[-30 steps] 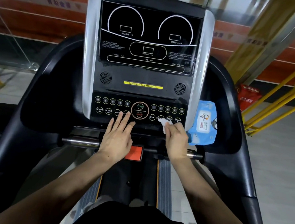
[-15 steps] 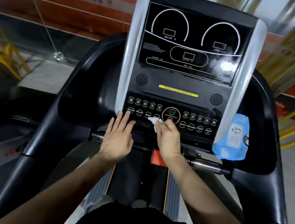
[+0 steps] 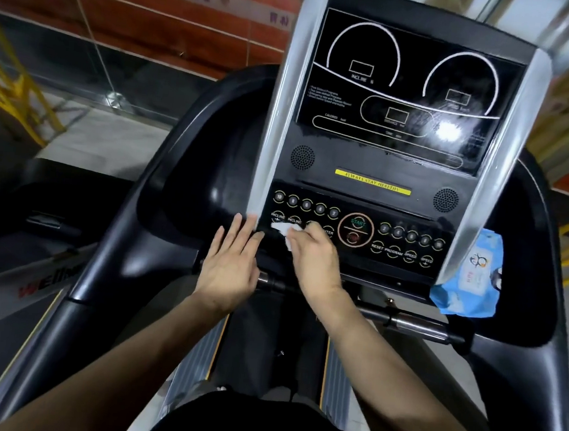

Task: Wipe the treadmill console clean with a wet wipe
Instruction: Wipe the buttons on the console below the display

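Note:
The treadmill console (image 3: pixel 400 98) is a black display panel with silver side strips, and a button panel (image 3: pixel 408 243) runs below it. My right hand (image 3: pixel 313 262) presses a crumpled white wet wipe (image 3: pixel 283 230) onto the left part of the button panel, over the incline buttons. My left hand (image 3: pixel 230 265) lies flat with fingers spread at the lower left edge of the console, holding nothing. Wet streaks shine on the right of the display.
A blue wet-wipe pack (image 3: pixel 470 279) sits in the right tray of the console. A metal handlebar (image 3: pixel 411 324) crosses below the console. The black side rails curve along both sides. Yellow railings (image 3: pixel 8 88) stand at the far left.
My right hand has slid the wipe leftward across the button panel, from the right-side buttons past the start/stop dial to the incline buttons. The camera view has swung left.

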{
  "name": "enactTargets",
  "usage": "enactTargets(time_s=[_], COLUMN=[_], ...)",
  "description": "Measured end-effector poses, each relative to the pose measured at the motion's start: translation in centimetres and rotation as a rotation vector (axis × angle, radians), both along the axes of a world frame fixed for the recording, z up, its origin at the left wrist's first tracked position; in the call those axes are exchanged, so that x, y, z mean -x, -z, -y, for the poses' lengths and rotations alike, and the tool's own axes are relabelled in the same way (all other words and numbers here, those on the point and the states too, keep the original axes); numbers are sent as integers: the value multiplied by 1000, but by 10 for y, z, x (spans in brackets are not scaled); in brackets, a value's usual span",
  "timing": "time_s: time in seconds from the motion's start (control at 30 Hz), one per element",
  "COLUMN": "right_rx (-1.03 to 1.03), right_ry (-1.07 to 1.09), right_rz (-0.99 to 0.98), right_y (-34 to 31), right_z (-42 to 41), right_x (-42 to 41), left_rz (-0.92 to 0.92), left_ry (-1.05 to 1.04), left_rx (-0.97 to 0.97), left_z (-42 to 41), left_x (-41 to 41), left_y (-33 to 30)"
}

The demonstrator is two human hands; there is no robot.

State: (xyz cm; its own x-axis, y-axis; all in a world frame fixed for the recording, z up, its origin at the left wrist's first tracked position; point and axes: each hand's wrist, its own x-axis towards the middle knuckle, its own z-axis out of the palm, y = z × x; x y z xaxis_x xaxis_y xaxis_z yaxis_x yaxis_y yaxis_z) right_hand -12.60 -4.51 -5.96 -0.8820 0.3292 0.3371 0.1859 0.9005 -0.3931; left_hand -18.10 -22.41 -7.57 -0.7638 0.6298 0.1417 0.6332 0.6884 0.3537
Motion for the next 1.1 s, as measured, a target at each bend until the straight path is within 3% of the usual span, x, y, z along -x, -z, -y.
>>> enactTargets(time_s=[0.2, 0.43, 0.53, 0.67, 0.83, 0.93, 1.1], right_rx=[25, 13, 48, -115, -98, -118, 17], right_ry=[155, -93, -57, -2, -121, -104, 50], right_rz=[-87, 65, 39, 12, 119, 79, -12], right_y=[4, -4, -28, -43, -6, 0, -20], right_z=[-47, 25, 25, -1, 25, 25, -23], right_x=[-43, 16, 45, 71, 26, 15, 7], left_rz=[0, 16, 25, 14, 0, -4, -20], left_ry=[36, 4, -12, -23, -27, -20, 15], left_rx=[14, 9, -2, -34, -30, -20, 3], left_z=[-2, 5, 8, 12, 15, 16, 13], left_x=[4, 8, 10, 12, 16, 17, 12], left_y=[3, 2, 0, -5, -7, -6, -6])
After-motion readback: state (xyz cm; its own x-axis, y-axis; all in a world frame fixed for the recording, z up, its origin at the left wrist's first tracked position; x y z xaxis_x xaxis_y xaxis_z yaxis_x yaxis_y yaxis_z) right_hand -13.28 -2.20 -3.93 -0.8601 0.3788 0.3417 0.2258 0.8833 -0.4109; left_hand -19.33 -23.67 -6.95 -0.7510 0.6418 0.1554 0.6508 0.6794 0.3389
